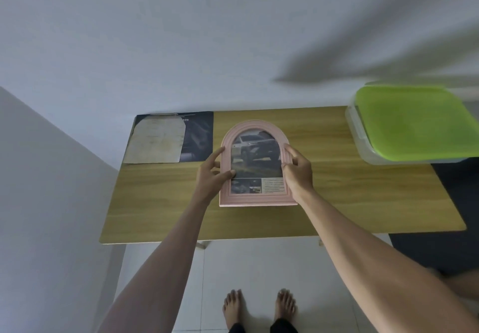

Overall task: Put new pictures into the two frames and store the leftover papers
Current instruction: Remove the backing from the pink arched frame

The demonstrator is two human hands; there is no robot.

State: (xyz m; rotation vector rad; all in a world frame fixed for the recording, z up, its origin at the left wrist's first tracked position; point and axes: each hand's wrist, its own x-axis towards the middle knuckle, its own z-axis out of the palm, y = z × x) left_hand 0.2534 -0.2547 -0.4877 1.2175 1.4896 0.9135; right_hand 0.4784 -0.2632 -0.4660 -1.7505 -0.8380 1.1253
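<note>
Head view. Pink arched frame with a car picture in it: held between both hands above the middle of the wooden surface. Left hand: grips the frame's left edge, thumb laid on the picture, forefinger up along the rim. Right hand: fingers curled round the right edge. Leftover papers: pale arched sheet on a dark print, beyond the left hand. Green-lidded box: well right of the right hand.
</note>
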